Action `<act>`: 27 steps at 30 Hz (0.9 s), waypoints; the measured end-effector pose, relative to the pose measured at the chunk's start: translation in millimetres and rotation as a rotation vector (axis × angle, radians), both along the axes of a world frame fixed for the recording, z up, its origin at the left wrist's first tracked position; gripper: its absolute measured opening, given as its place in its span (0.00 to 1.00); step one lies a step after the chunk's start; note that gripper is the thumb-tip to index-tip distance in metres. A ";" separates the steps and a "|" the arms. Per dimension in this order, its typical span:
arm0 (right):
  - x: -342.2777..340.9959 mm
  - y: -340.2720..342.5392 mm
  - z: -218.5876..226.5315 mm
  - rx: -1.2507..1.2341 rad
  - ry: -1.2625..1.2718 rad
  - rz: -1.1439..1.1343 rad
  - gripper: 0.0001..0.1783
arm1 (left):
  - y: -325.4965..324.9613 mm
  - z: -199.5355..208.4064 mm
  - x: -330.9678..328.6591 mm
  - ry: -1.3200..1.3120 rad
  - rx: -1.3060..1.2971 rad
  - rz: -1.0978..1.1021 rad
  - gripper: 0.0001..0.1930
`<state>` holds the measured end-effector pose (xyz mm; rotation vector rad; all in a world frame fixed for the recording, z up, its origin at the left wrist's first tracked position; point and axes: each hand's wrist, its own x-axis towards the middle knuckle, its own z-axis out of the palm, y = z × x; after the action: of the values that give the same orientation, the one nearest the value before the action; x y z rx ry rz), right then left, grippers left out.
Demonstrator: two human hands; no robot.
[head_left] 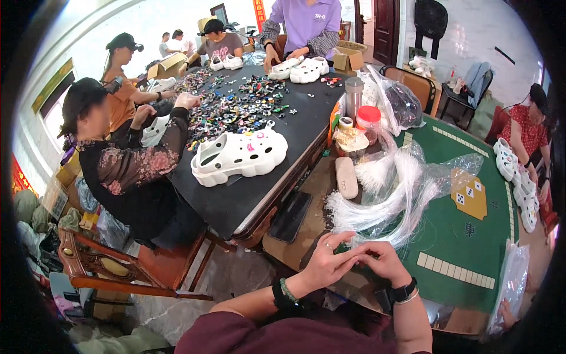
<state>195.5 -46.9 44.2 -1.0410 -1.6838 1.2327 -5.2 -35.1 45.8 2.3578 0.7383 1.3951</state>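
Observation:
My left hand (327, 264) and my right hand (384, 261) meet at the fingertips in front of me, over the near edge of the green table. The left hand's upper fingers stretch out while its lower ones pinch toward the right hand's curled fingers. Whatever lies between them is too small to make out. Just beyond my hands lies a bundle of thin white plastic strands (407, 197), fanned out and partly inside a clear bag (451, 171). A beige oblong case (346, 177) rests to the left of the strands.
A black phone (291, 217) lies left of my hands. The black table (215, 206) bears a white clog (240, 154) and heaps of small colourful charms (242, 103). Jars (369, 118) stand beyond the case. Other people sit or stand around, handling white clogs. A wooden chair (127, 265) stands left.

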 end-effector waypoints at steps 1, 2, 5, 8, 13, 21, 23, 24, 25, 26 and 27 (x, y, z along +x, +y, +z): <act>0.3 -0.5 1.1 0.000 -0.033 0.011 0.05 | 2.9 0.3 -1.1 -0.005 0.043 0.018 0.18; -0.6 0.7 -0.1 0.002 -0.034 0.016 0.05 | 5.3 -0.9 -2.2 -0.007 0.045 0.023 0.18; -2.2 3.9 -1.5 0.061 -0.017 -0.012 0.04 | 7.3 -2.0 -3.4 -0.047 0.005 0.026 0.17; -0.9 3.9 -2.2 0.211 -0.036 -0.011 0.03 | 3.3 2.0 -3.4 -0.076 -0.012 -0.007 0.17; -4.1 -2.3 1.1 -0.163 0.161 -0.036 0.04 | 0.1 -3.4 -5.1 -0.035 0.015 -0.009 0.15; 1.3 -0.9 -6.6 -0.095 0.056 0.011 0.03 | -0.5 -2.2 -6.2 -0.050 0.024 -0.007 0.16; 0.3 -0.6 -5.2 -0.116 0.068 0.032 0.04 | 0.9 -1.0 -7.4 -0.066 0.010 0.001 0.15; -1.2 -1.0 -3.3 -0.099 0.067 0.039 0.04 | 2.4 -0.5 -8.3 -0.072 0.009 0.005 0.15; -1.8 -1.0 -1.9 -0.084 0.067 0.046 0.04 | 3.9 0.3 -8.9 -0.079 0.007 0.009 0.15; -1.6 -1.5 -1.5 -0.084 0.067 0.045 0.04 | 4.4 1.5 -9.4 -0.079 0.007 0.008 0.15; -1.3 -1.9 -1.2 -0.129 0.085 0.044 0.04 | 4.9 3.0 -9.6 -0.088 0.011 0.014 0.14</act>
<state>194.2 -48.8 43.0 -1.0170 -1.5871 1.4104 -14.8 -30.2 48.8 2.2876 0.7265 1.5017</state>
